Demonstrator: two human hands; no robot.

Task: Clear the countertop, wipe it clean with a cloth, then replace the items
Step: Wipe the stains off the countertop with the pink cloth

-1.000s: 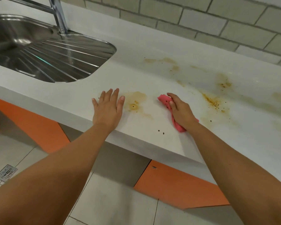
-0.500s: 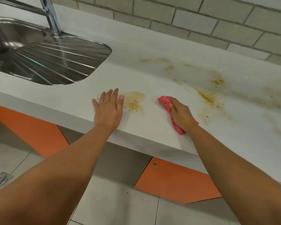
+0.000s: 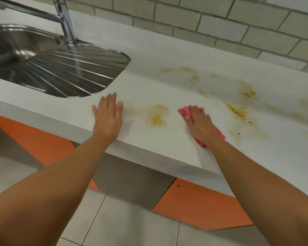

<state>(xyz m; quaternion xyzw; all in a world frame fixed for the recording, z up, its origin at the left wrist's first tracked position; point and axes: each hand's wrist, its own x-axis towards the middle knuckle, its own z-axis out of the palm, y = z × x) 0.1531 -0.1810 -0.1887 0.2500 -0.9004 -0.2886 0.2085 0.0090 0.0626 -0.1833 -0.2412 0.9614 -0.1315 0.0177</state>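
cloth lies at centre right of the frame, pressed under my right hand, fingers straight, gripping nothing. brown stain lies just left of it, nearer this hand; my left hand rests flat on the countertop.

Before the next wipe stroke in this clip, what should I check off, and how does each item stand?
1. The pink cloth lies pressed on the countertop under the right hand: ok.
2. The left hand rests flat near the front edge, beside the ringed stain and not on it: ok.
3. The ringed stain between the hands is wiped away: not ok, a brown ring shows.
4. The speckled stains to the right of the cloth are wiped away: not ok.
5. The cloth's underside is clean enough for another pass: cannot tell, the hand hides most of it.
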